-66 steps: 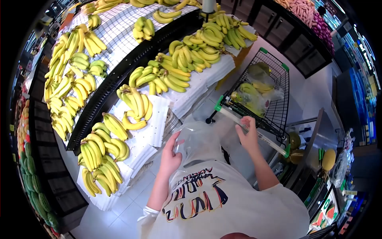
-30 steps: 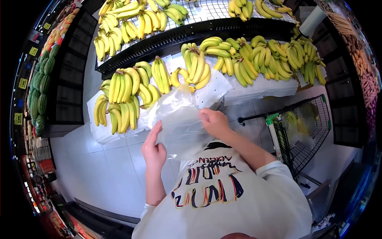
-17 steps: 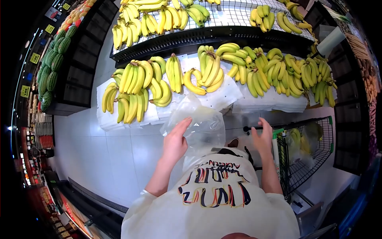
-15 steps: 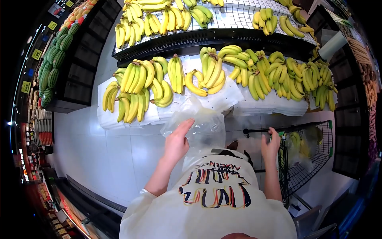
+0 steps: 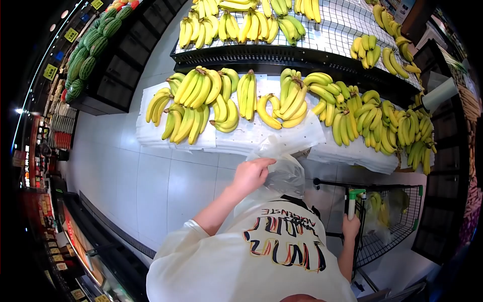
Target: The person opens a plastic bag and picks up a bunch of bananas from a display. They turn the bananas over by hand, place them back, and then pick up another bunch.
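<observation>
My left hand (image 5: 251, 176) is closed on a clear plastic bag (image 5: 284, 177), which hangs in front of my shirt, its upper part touching or overlapping the edge of the banana display. The bag is see-through and crumpled; I make out no fruit in it. On the right, my right hand (image 5: 351, 226) wraps round the white and green handle (image 5: 352, 204) of a shopping cart (image 5: 390, 246). Inside the cart lie bananas (image 5: 381, 210) in clear plastic. Ahead, bunches of yellow-green bananas (image 5: 190, 122) rest on a white padded display (image 5: 226, 143).
Behind the low display rises a black-edged wire rack (image 5: 329, 31) with more bananas. Striped watermelons (image 5: 86, 56) are piled on a dark stand at the left. A dark crate shelf (image 5: 436, 201) stands beyond the cart. Grey floor tiles (image 5: 151, 173) lie to the left.
My right hand, apart with fingers loose before, has moved down and closed round the cart handle. My left hand still has the plastic bag. The view has shifted, so the bananas appear further right.
</observation>
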Motion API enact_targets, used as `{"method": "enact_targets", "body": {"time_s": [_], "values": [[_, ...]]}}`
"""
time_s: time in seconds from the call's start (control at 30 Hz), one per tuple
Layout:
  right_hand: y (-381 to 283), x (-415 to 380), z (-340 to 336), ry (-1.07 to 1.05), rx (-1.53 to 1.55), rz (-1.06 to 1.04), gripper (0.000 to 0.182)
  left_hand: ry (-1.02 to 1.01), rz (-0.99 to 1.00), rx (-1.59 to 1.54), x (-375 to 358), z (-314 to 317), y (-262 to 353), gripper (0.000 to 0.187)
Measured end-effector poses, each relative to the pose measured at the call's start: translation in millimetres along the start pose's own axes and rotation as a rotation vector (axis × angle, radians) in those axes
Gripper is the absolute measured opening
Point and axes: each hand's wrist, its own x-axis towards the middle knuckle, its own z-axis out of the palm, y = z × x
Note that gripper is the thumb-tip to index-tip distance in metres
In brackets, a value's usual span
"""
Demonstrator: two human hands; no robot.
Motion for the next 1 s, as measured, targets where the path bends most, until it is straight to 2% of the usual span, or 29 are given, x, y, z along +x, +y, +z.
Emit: {"method": "enact_targets", "body": {"time_s": [0.07, 0.17, 0.27, 0.37, 0.43, 0.47, 0.5, 0.53, 0.6, 0.63, 0.73, 0.83, 0.93, 1.0], "values": [[0.9, -0.1, 1.3, 0.006, -0.007, 0.017, 0.03, 0.015, 0.029, -0.005, 1.5, 3.2, -1.7, 0.034], [-1.4, 0.0, 1.6, 0.011, -0.005, 0.044, 0.03, -0.11, -0.055, -0.351, 13.3, 4.8, 6.8, 0.036], [-2.2, -1.5, 4.2, 0.055, -0.028, 0.049, 0.03, -0.282, 0.161, -0.665, 30.0, 8.5, 22.4, 0.04], [-8.7, -6.8, 5.1, 0.083, -0.042, 0.078, 0.029, -0.232, 0.17, -0.704, 60.1, -6.6, 18.9, 0.04], [-9.6, -6.4, 5.0, 0.082, -0.041, 0.077, 0.028, -0.174, -0.124, -0.701, 84.2, -55.2, -3.0, 0.038], [-9.4, -6.7, 4.6, 0.092, -0.044, 0.077, 0.028, 0.013, -0.267, -0.788, 90.9, -81.3, -21.6, 0.037], [-10.1, -6.9, 5.4, 0.103, -0.045, 0.078, 0.027, 0.265, -0.301, -0.84, 93.1, -105.0, -52.2, 0.04], [-11.5, -8.4, 6.3, 0.111, -0.046, 0.083, 0.027, 0.503, -0.337, -0.701, 91.8, -134.7, -83.8, 0.045], [-20.7, -13.6, 1.2, 0.103, -0.046, 0.103, 0.025, 1.092, -0.222, -0.557, 70.6, -184.9, -160.6, 0.054], [-26.3, -15.7, -0.5, 0.099, -0.044, 0.112, 0.025, 1.224, -0.204, -0.646, 46.3, -212.8, -152.0, 0.06], [-25.2, -13.6, 2.7, 0.133, -0.066, 0.101, 0.022, 1.476, -0.131, -0.377, 4.0, -257.9, -111.4, 0.069], [-35.7, -17.4, 2.8, 0.152, -0.067, 0.112, 0.021, 1.557, -0.067, -0.073, -14.0, -264.1, -89.3, 0.07], [-34.7, -14.4, 5.6, 0.177, -0.06, 0.121, 0.021, 1.523, 0.09, 0.074, -12.2, -252.8, -82.0, 0.07], [-39.8, -16.7, 2.8, 0.16, -0.098, 0.13, 0.024, 1.337, 0.084, 0.121, -7.6, -237.4, -80.0, 0.069]]}}
